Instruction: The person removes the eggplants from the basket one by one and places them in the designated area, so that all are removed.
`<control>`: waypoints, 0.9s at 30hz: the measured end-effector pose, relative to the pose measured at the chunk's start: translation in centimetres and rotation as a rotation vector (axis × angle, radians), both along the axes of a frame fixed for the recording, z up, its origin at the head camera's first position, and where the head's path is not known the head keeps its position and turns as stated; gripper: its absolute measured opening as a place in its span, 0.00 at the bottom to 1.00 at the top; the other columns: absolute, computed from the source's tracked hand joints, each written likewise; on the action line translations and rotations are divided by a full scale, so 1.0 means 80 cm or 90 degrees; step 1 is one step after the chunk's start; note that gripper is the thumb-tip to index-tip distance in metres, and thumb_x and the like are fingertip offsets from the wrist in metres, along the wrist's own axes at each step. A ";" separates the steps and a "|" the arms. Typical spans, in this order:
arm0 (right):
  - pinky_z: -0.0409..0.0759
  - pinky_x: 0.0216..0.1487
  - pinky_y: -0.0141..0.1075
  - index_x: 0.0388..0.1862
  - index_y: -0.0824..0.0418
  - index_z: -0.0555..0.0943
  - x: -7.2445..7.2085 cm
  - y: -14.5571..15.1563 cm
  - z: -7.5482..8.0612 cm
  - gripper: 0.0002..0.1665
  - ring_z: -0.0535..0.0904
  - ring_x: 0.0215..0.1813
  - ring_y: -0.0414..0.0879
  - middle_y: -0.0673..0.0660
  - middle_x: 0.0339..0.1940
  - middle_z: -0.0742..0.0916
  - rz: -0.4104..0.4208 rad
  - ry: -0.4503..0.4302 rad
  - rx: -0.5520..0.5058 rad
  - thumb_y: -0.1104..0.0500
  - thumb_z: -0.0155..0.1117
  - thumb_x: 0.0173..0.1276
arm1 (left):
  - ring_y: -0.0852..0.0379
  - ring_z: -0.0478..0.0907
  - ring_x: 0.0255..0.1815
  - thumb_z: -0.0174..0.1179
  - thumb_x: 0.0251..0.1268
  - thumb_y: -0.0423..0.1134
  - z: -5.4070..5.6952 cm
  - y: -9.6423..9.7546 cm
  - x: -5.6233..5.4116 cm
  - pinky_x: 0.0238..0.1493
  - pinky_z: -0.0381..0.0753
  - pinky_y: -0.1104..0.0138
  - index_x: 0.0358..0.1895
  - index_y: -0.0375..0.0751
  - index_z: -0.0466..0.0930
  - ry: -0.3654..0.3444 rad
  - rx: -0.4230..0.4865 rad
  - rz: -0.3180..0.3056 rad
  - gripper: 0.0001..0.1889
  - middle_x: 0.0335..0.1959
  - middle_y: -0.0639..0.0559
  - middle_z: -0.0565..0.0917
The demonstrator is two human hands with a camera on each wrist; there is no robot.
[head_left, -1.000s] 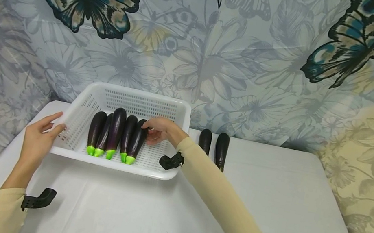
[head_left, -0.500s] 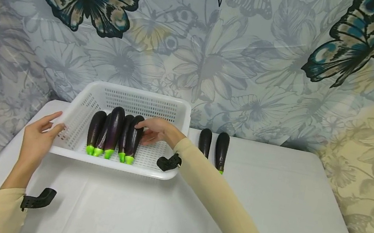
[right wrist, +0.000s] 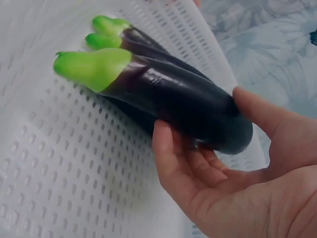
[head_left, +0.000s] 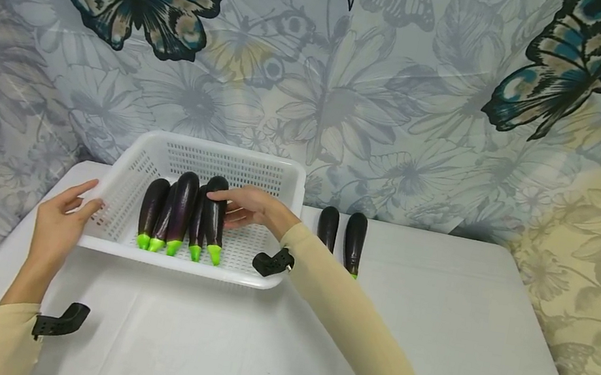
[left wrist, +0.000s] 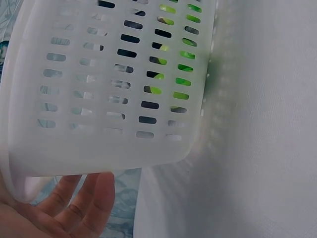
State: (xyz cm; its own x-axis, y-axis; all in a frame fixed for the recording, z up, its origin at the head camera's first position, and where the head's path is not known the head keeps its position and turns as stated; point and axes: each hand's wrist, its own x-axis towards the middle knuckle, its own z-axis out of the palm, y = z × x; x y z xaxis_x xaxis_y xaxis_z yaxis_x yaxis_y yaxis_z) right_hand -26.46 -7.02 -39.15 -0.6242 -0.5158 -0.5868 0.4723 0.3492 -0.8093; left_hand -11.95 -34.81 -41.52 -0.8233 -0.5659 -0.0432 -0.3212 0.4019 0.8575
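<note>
A white perforated plastic basket (head_left: 168, 263) holds several dark purple eggplants (head_left: 182, 207) with green stem ends, lying side by side. My right hand (head_left: 252, 206) grips the rightmost eggplant (head_left: 215, 232) near its rounded end, thumb on one side and fingers on the other, as the right wrist view shows. That eggplant (right wrist: 173, 96) overlaps its neighbours there, its green cap pointing away from the hand. At the basket's left end, my left hand (head_left: 58, 226) holds the rim, its fingers (left wrist: 99, 201) curled below the edge in the left wrist view.
Two more eggplants (head_left: 354, 243) lie on the white-covered table (head_left: 430, 342) to the right of the basket, partly behind my right forearm. A butterfly-patterned cloth (head_left: 343, 108) rises directly behind the table.
My right hand has moved slightly left, bringing the rightmost eggplant over against its neighbours and tilting it so its green end now points rightward. The left hand has stayed at the basket.
</note>
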 end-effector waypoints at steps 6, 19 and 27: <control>0.80 0.52 0.45 0.55 0.66 0.78 0.002 0.006 0.006 0.24 0.83 0.36 0.49 0.60 0.43 0.84 0.010 0.005 -0.022 0.55 0.71 0.64 | 0.42 0.67 0.66 0.54 0.72 0.46 0.002 0.000 0.000 0.54 0.72 0.56 0.72 0.53 0.68 -0.008 -0.020 0.001 0.26 0.71 0.40 0.68; 0.79 0.54 0.45 0.76 0.66 0.58 0.015 0.033 0.038 0.43 0.79 0.54 0.52 0.61 0.60 0.78 0.023 0.000 -0.092 0.58 0.67 0.68 | 0.43 0.59 0.72 0.54 0.72 0.47 0.001 -0.002 0.001 0.65 0.64 0.45 0.73 0.55 0.66 -0.009 0.003 0.000 0.27 0.75 0.42 0.61; 0.79 0.54 0.46 0.71 0.69 0.66 0.016 0.047 0.036 0.36 0.82 0.44 0.49 0.60 0.52 0.81 0.011 0.023 -0.100 0.57 0.66 0.69 | 0.44 0.59 0.72 0.54 0.72 0.46 -0.001 0.000 0.000 0.66 0.63 0.47 0.72 0.56 0.67 -0.007 0.014 0.005 0.26 0.74 0.43 0.62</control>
State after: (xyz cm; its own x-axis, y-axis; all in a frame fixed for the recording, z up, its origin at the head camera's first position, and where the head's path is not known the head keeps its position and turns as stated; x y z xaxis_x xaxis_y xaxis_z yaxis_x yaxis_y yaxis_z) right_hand -25.17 -3.25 -36.31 -0.6337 -0.6105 -0.4751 0.4371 0.2241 -0.8710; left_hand -11.95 -34.79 -41.57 -0.8180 -0.5717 -0.0643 -0.3336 0.3802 0.8627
